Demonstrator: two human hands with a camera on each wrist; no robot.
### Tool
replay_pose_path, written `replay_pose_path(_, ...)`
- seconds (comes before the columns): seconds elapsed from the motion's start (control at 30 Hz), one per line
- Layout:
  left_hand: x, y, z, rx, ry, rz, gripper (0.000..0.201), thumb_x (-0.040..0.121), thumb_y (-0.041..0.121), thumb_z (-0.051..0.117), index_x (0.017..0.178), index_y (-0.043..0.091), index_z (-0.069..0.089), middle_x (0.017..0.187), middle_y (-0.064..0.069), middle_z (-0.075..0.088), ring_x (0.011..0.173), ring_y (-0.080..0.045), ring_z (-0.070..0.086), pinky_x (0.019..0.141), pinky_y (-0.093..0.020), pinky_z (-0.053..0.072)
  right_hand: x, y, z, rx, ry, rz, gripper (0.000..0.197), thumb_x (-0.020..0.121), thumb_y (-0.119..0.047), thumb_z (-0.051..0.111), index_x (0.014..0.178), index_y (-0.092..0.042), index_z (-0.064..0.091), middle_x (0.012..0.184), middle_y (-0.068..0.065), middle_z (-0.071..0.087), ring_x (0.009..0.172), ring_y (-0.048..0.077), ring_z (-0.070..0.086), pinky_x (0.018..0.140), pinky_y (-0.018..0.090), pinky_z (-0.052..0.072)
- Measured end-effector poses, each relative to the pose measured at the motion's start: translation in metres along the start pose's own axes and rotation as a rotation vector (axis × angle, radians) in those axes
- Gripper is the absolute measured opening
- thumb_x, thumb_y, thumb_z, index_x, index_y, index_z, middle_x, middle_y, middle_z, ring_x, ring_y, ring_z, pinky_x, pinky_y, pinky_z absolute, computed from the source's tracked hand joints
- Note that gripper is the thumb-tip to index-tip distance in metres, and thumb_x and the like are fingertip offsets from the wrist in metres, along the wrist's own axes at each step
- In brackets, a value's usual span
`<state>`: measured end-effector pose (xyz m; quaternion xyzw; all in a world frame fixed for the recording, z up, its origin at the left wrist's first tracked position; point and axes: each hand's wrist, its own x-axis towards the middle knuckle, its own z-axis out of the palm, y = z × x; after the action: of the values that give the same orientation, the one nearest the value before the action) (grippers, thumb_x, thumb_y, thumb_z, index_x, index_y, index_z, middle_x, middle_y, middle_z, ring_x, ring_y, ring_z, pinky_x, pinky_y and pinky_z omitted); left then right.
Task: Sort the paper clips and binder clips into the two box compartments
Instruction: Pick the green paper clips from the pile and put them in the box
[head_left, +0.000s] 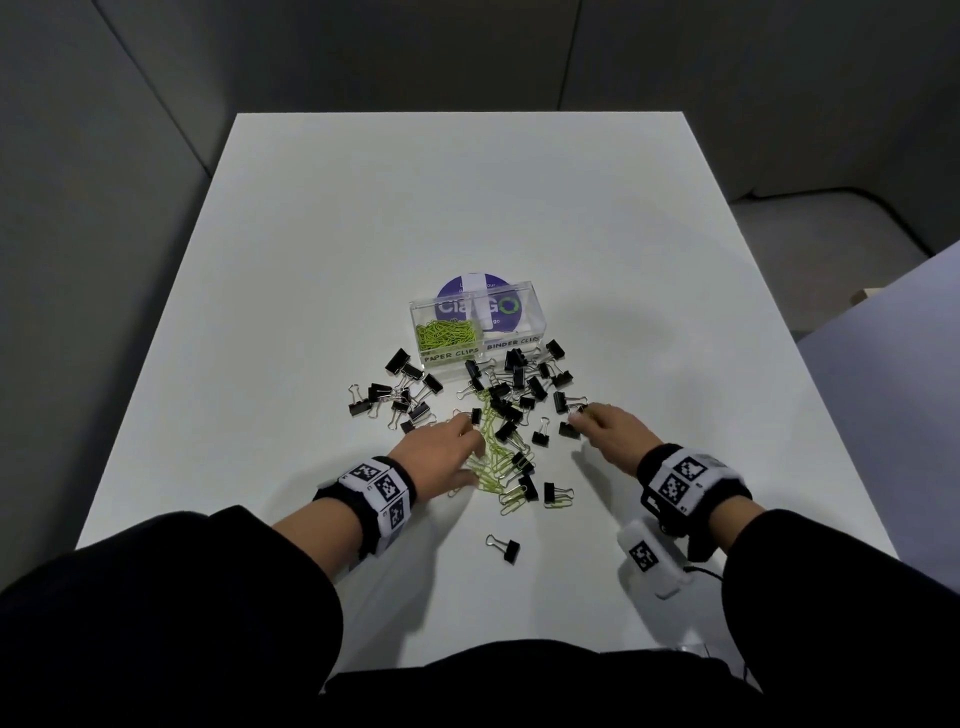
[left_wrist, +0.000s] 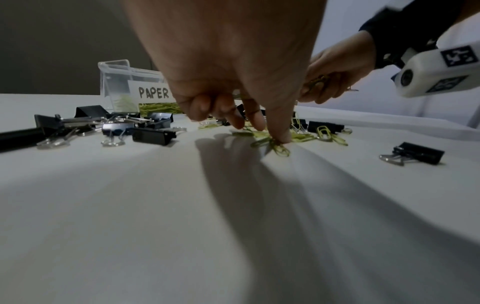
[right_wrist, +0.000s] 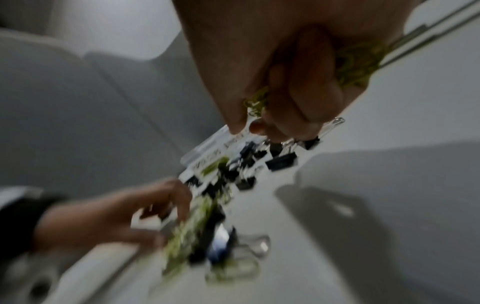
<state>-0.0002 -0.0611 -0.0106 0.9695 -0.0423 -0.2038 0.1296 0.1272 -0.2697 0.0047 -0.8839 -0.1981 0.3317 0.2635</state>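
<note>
In the box (head_left: 535, 312), left compartment (head_left: 415, 325) holding paper clips (head_left: 447, 333); right compartment (head_left: 540, 326) bare

Black long sleeves (head_left: 852, 561) cover both forearms. Each wrist wears a black band (head_left: 691, 480) carrying white blocks printed with black square-patterned markers; a white camera housing (head_left: 647, 564) with a thin black cable hangs off the right band.

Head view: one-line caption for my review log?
Both hands work scattered clips before a half-filled clear box.
</note>
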Motion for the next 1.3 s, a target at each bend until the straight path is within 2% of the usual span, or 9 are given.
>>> replay_pose_path(0.13,0.002,0.001,0.0,0.006,0.02,0.012,0.038,0.09,0.038,0.054,0.119,0.014,0.05,0.123,-0.005,0.046,0.098,-0.023,0.055,0.072,-0.031,0.042,-0.01,-0.005,0.014,-0.449,-0.117,-0.112,0.031,0.099,-0.034,0.033,0.102,-0.009,0.051,0.097,0.011,0.063,0.088,0.026,0.058,0.073,0.032,0.04)
replay_pose_path(0.3,-0.002,0.002,0.002,0.008,0.03,0.043,0.04,0.088,0.038,0.056,0.123,0.02,0.049,0.123,-0.004,0.048,0.098,-0.023,0.056,0.07,-0.028,0.038,-0.008,-0.018,0.029,-0.544,-0.053,-0.154,0.035,0.097,-0.041,0.033,0.114,-0.012,0.046,0.103,0.01,0.066,0.092,0.028,0.061,0.072,0.033,0.044)
replay_pose_path(0.53,-0.006,-0.003,0.004,0.027,0.012,0.001,0.028,0.094,0.033,0.047,0.116,0.017,0.055,0.122,-0.006,0.049,0.101,-0.025,0.054,0.075,-0.032,0.041,0.003,-0.029,0.043,-0.583,-0.156,-0.14,0.034,0.095,-0.041,0.042,0.107,-0.009,0.045,0.101,0.013,0.064,0.093,0.03,0.059,0.071,0.035,0.044)
replay_pose_path(0.67,-0.009,-0.007,0.005,-0.008,0.061,0.012,0.028,0.096,0.031,0.045,0.113,0.013,0.058,0.124,-0.006,0.048,0.101,-0.024,0.054,0.076,-0.03,0.041,0.003,-0.026,0.036,-0.314,-0.157,-0.122,0.023,0.095,-0.034,0.044,0.092,-0.011,0.047,0.082,0.005,0.055,0.076,0.022,0.051,0.062,0.028,0.039)
replay_pose_path(0.77,-0.01,-0.01,0.002,-0.056,0.159,0.026,0.028,0.096,0.032,0.045,0.109,0.011,0.059,0.118,-0.005,0.053,0.1,-0.022,0.055,0.076,-0.029,0.042,0.0,-0.024,0.026,-0.129,-0.057,-0.134,0.02,0.093,-0.024,0.047,0.076,-0.014,0.042,0.07,0.001,0.047,0.07,0.019,0.045,0.055,0.024,0.032)
replay_pose_path(0.93,-0.006,-0.011,-0.011,-0.168,0.2,-0.082,0.025,0.099,0.033,0.035,0.101,0.014,0.051,0.088,0.001,0.052,0.083,-0.016,0.048,0.069,-0.026,0.038,0.0,-0.027,0.014,0.055,0.026,-0.093,0.016,0.084,-0.016,0.058,0.073,-0.007,0.049,0.076,0.015,0.055,0.064,0.02,0.042,0.055,0.028,0.031)
replay_pose_path(1.03,-0.003,-0.011,-0.017,-0.179,0.209,-0.127,0.029,0.099,0.035,0.032,0.104,0.014,0.051,0.09,-0.004,0.055,0.085,-0.017,0.045,0.072,-0.03,0.038,0.001,-0.032,0.017,0.141,-0.016,-0.102,0.025,0.081,-0.007,0.057,0.067,-0.016,0.038,0.072,0.014,0.059,0.055,0.015,0.045,0.055,0.025,0.035)
replay_pose_path(1.2,-0.002,-0.01,-0.022,-0.349,0.202,-0.166,0.027,0.099,0.031,0.033,0.108,0.011,0.049,0.095,-0.011,0.06,0.083,-0.023,0.052,0.072,-0.032,0.039,0.002,-0.045,0.031,-0.109,-0.099,-0.191,0.014,0.095,-0.023,0.045,0.085,-0.018,0.036,0.071,-0.003,0.049,0.062,0.015,0.046,0.054,0.024,0.035)
replay_pose_path(1.3,-0.003,-0.01,-0.025,-0.418,0.155,-0.2,0.027,0.1,0.029,0.031,0.11,0.009,0.047,0.088,-0.011,0.061,0.07,-0.022,0.051,0.067,-0.03,0.038,0.001,-0.054,0.038,-0.362,-0.122,-0.243,0.017,0.096,-0.032,0.041,0.097,-0.016,0.039,0.08,0.006,0.058,0.069,0.023,0.052,0.061,0.029,0.038)
